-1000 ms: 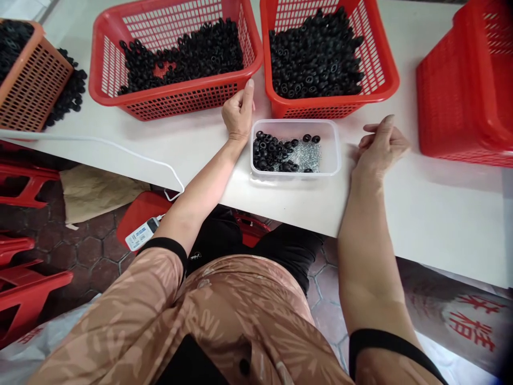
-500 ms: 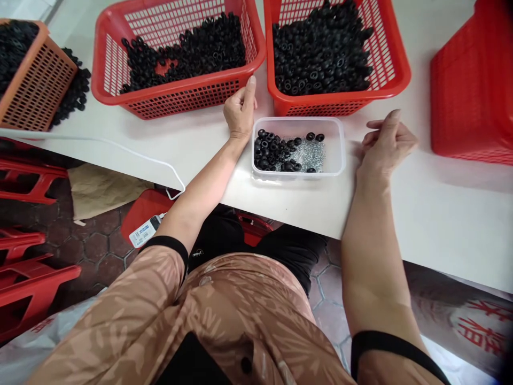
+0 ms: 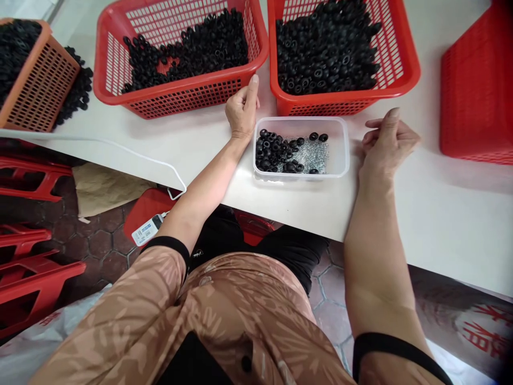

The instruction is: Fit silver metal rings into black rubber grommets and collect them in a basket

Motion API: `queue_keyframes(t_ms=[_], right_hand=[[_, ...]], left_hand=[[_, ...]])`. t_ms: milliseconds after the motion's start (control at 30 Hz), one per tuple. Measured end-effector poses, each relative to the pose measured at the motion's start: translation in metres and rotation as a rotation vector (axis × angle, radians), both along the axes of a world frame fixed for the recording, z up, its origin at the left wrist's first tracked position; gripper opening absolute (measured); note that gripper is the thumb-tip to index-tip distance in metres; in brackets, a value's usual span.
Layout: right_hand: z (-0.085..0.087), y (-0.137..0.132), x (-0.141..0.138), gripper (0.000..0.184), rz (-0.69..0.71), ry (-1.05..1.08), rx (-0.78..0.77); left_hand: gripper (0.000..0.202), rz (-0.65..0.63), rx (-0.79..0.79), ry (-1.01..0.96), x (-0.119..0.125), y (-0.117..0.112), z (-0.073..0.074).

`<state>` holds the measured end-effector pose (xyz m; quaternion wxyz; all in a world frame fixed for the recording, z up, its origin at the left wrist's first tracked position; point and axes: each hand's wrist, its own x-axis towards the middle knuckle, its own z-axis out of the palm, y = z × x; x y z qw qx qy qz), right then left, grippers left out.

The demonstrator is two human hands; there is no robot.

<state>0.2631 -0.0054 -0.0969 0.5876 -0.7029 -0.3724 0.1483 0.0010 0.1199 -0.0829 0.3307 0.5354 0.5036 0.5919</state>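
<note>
My left hand [image 3: 242, 111] rests on the table just below the left red basket, its fingers curled in and its thumb stretched forward. I see nothing in it. Beside its wrist stands a clear plastic box [image 3: 340, 152] holding black rings [image 3: 269, 149] heaped at its left and tiny shiny clear or silvery pieces [image 3: 316, 155] at its right. My right hand [image 3: 388, 136] lies to the right of the box, apart from it. Its fingers are loosely bent and spread a little, and nothing shows in them.
Behind the box, a left red basket [image 3: 176, 88] and a right red basket [image 3: 320, 101] hold many black rings. An orange basket [image 3: 44, 80] stands far left, with loose black pieces beside it. Stacked red baskets [image 3: 476, 101] are at right. A white cable [image 3: 132, 152] crosses the table edge.
The table and baskets appear slightly farther right in the view. Both hands hold nearly the same pose and place by the box.
</note>
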Motion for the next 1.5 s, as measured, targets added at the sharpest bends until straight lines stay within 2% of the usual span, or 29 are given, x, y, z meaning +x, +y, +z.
queue_keyframes(t_ms=[233,467,767,833,900,1033,1133,1233,1300,1367,1500], right_hand=[[0.005,-0.002,-0.003,0.048,-0.022,0.02,-0.017],[0.007,-0.007,-0.005,0.048,0.024,0.062,0.022],[0.009,-0.006,-0.006,0.058,0.036,0.124,0.023],[0.01,-0.008,-0.006,0.054,0.027,0.149,0.028],[0.012,-0.01,-0.007,0.052,0.016,0.156,0.049],[0.014,-0.011,-0.009,0.049,0.018,0.142,0.079],[0.015,-0.009,-0.012,0.047,0.045,0.133,0.076],[0.017,-0.01,-0.014,0.046,0.069,0.124,0.078],[0.019,-0.012,-0.015,0.043,0.079,0.122,0.083],[0.021,-0.015,-0.017,0.041,0.079,0.116,0.093],[0.028,-0.022,-0.022,0.038,0.069,0.059,0.108]], left_hand=[[0.059,-0.04,0.023,-0.045,0.001,-0.001,-0.001],[0.064,0.017,0.128,0.015,0.001,-0.004,-0.003],[0.059,0.049,0.083,-0.031,-0.004,-0.017,0.007],[0.06,0.029,0.101,-0.027,-0.005,-0.022,0.014],[0.06,-0.026,0.184,0.012,-0.005,-0.029,0.026],[0.06,-0.215,0.489,0.323,-0.005,-0.051,0.055],[0.05,-0.489,0.634,0.722,0.001,-0.064,0.067],[0.024,-0.716,0.582,1.105,0.011,-0.07,0.066],[0.023,-0.79,0.512,1.264,0.016,-0.071,0.063],[0.026,-0.828,0.468,1.332,0.019,-0.071,0.061],[0.025,-0.862,0.442,1.349,0.019,-0.074,0.062]])
